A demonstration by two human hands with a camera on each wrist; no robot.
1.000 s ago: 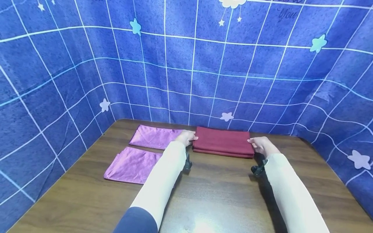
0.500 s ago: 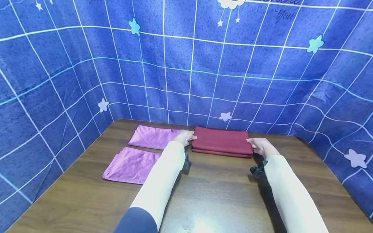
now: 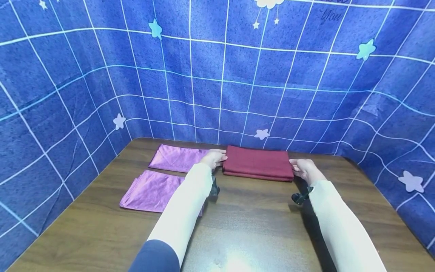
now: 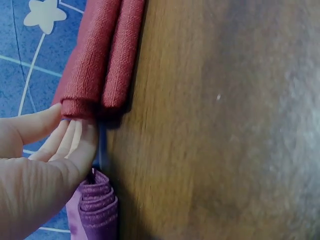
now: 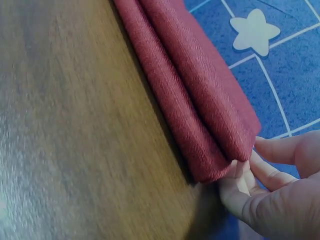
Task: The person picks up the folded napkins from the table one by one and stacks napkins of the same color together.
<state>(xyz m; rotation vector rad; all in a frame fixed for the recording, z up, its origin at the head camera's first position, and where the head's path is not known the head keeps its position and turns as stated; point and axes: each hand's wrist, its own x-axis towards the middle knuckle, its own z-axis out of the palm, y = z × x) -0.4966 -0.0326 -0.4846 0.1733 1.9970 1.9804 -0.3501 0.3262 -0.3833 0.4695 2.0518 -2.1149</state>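
Note:
A folded dark red cloth [image 3: 257, 163] lies flat near the back of the table, its two thick folds facing front. My left hand [image 3: 215, 157] is at its left end; in the left wrist view the thumb and straight fingers [image 4: 65, 142] touch the end of the upper fold. At the opposite end is my right hand [image 3: 304, 169], with thumb and fingertips [image 5: 242, 180] right at the corner of the folds [image 5: 215, 125]. Both hands have their fingers loosely spread. Left of the red cloth lie two folded purple satin cloths, a far one [image 3: 176, 158] and a near one [image 3: 149, 192].
The brown wooden table [image 3: 251, 219] carries all the cloths. A blue curtain [image 3: 238, 75] with white grid lines and stars hangs behind and along the sides. My left forearm [image 3: 183, 204] partly covers the near purple cloth.
Both hands have loosened at the ends of the red cloth, their fingers parting from its edges. The cloth stays in place on the table; the view has shifted slightly.

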